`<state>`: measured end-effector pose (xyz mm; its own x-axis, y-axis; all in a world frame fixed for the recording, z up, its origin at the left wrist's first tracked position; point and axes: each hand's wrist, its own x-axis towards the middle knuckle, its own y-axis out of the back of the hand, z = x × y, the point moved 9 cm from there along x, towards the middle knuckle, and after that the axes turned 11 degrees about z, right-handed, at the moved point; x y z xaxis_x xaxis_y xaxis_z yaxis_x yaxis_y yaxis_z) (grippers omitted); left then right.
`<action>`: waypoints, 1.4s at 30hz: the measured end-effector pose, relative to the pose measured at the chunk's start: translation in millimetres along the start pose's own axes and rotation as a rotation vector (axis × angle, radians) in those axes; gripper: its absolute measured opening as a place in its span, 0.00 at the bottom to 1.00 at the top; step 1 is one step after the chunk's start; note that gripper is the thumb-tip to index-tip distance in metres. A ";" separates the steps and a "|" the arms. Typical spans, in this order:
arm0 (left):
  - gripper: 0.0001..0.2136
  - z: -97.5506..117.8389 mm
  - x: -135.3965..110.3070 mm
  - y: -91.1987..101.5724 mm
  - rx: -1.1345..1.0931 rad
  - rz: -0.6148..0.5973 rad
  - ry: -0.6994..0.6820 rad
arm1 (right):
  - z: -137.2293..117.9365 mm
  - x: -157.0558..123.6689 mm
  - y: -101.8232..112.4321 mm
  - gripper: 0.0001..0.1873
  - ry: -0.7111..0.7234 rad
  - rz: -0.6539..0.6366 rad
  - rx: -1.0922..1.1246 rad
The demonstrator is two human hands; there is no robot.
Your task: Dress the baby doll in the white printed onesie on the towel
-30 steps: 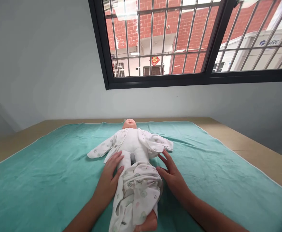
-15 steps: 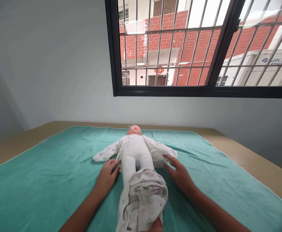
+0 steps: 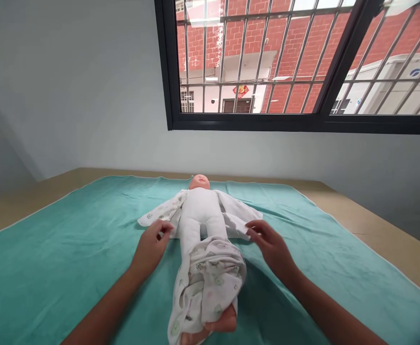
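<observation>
Pinches edges of open jacket (image 3: 164, 210) with left hand (image 3: 151, 244) and right hand (image 3: 272, 245), set apart. Has doll (image 3: 201, 205) face-up between, on green cloth (image 3: 84, 249).

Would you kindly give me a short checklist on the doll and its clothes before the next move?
1. Doll lying on its back on the green cloth: ok.
2. Left hand at one jacket edge: ok, fingers pinched together there.
3. Right hand at the opposite edge: ok, pinching it.
4. Jacket fronts over the chest: not ok, spread to both sides.
5. Doll's hands out of the cuffs: cannot tell, none visible.
6. Trousers clear of the jacket: ok, bunched lower on the legs.
</observation>
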<state>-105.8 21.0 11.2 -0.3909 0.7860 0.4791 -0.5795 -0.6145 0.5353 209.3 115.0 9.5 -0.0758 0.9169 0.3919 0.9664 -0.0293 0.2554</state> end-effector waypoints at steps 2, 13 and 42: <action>0.05 17.0 -12.5 -18.9 -0.121 -0.300 0.032 | -4.2 -19.9 -33.6 0.15 -0.075 -0.235 0.066; 0.15 16.5 -70.2 -39.5 -0.356 -1.139 0.307 | 20.2 -44.5 -60.1 0.20 -0.433 -0.434 0.371; 0.12 44.7 -82.5 -47.8 -0.496 -1.164 0.402 | -5.9 -66.6 -56.6 0.17 -0.313 -0.943 0.202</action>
<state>-14.0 -17.6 -22.8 0.3752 0.8512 -0.3670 -0.8823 0.4493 0.1403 158.2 53.3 -25.8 -0.7895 0.5954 -0.1490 0.5715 0.8017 0.1753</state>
